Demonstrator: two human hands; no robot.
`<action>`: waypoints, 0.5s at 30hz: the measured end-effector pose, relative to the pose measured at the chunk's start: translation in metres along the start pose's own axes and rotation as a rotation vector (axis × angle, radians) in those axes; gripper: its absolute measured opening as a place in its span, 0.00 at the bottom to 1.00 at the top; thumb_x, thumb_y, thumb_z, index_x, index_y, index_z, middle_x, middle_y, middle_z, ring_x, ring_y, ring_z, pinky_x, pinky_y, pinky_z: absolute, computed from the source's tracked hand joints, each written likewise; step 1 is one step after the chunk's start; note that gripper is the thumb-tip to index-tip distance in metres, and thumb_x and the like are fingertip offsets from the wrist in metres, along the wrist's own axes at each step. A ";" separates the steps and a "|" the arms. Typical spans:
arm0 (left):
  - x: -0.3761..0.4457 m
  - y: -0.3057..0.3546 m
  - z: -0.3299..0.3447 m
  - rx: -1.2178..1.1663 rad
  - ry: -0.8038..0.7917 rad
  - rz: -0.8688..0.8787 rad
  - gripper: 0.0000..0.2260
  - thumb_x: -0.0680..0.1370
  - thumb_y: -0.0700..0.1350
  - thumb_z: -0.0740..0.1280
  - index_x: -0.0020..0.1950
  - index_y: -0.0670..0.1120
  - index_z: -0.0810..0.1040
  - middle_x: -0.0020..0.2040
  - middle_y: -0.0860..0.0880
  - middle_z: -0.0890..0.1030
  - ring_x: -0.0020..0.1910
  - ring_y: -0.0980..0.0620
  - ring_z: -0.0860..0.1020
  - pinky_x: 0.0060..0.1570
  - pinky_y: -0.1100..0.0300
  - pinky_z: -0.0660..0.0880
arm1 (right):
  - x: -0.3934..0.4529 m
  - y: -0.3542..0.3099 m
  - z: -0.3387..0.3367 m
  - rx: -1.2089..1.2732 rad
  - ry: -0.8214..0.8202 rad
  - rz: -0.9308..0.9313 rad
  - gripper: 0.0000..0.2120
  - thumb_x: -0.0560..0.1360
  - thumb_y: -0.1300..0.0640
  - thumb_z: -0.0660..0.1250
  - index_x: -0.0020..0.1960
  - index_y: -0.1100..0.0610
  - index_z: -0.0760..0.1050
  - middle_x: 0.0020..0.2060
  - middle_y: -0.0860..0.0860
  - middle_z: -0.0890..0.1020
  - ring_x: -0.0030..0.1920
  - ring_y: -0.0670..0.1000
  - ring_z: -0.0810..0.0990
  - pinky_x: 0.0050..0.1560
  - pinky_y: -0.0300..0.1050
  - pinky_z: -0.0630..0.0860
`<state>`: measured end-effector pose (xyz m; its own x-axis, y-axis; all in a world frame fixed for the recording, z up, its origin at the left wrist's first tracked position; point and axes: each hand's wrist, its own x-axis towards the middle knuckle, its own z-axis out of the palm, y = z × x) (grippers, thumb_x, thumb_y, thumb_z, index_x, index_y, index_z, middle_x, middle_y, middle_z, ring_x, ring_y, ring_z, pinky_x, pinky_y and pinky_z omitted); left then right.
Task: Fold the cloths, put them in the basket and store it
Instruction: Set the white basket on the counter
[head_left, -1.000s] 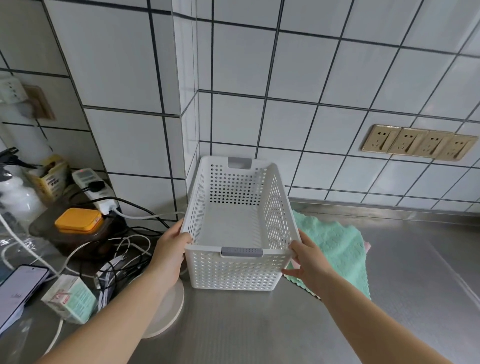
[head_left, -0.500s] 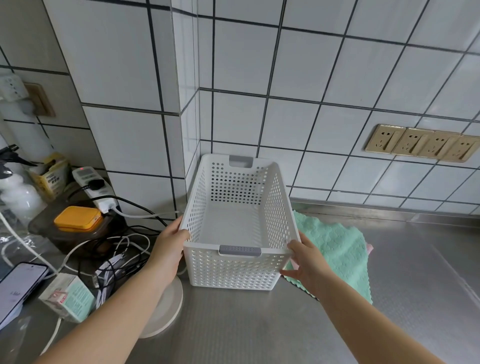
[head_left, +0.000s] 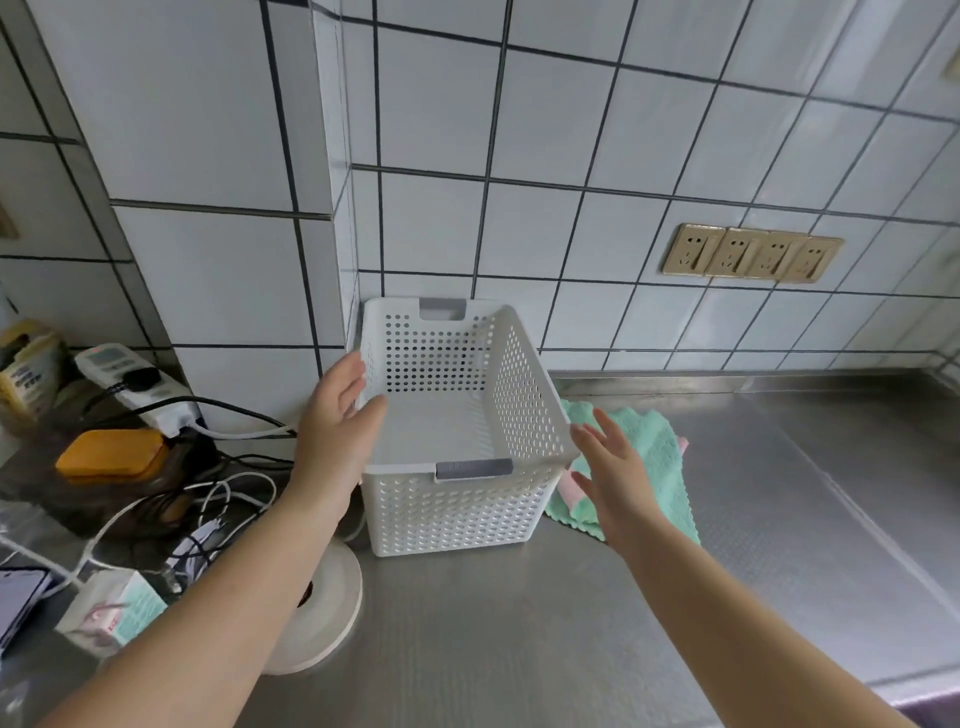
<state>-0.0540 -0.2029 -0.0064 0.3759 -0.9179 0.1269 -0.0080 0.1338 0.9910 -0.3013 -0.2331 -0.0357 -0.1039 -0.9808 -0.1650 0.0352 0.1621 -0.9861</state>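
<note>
Now both hands (head_left: 337, 431) flank the white basket (head_left: 457, 514), fingers spread.

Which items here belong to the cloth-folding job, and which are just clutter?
Job: white basket, green cloth, pink cloth under it.
Clutter: power strip, orange case, cables, phone, small carton, wall sockets.

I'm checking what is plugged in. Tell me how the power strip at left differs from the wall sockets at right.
The power strip is white and lies on the counter; the wall sockets are gold-coloured and set into the tiles. The power strip carries a black plug and cables; the wall sockets hold no plugs. Both offer outlets near the counter.
</note>
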 end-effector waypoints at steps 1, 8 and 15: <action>-0.001 0.002 0.000 0.011 -0.032 0.014 0.24 0.78 0.35 0.63 0.71 0.50 0.66 0.68 0.53 0.71 0.66 0.58 0.69 0.68 0.55 0.65 | -0.005 -0.001 0.002 0.001 0.021 -0.017 0.27 0.77 0.54 0.64 0.74 0.50 0.60 0.70 0.51 0.68 0.66 0.50 0.70 0.66 0.49 0.68; -0.021 -0.003 -0.022 -0.020 -0.396 -0.020 0.22 0.77 0.34 0.62 0.68 0.52 0.66 0.65 0.50 0.73 0.64 0.54 0.72 0.65 0.57 0.68 | -0.073 0.014 0.031 0.004 0.279 -0.103 0.27 0.75 0.51 0.67 0.72 0.46 0.63 0.70 0.49 0.68 0.69 0.48 0.67 0.69 0.54 0.66; -0.073 -0.022 -0.046 -0.035 -0.835 -0.145 0.21 0.75 0.36 0.66 0.64 0.52 0.68 0.58 0.53 0.75 0.58 0.56 0.75 0.57 0.62 0.70 | -0.193 0.041 0.061 -0.148 0.533 -0.085 0.30 0.75 0.51 0.68 0.73 0.48 0.60 0.71 0.48 0.67 0.70 0.48 0.66 0.68 0.50 0.66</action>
<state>-0.0390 -0.1215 -0.0391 -0.4363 -0.8998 0.0021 0.0214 -0.0080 0.9997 -0.2187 -0.0438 -0.0429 -0.5900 -0.8067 -0.0329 -0.1311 0.1360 -0.9820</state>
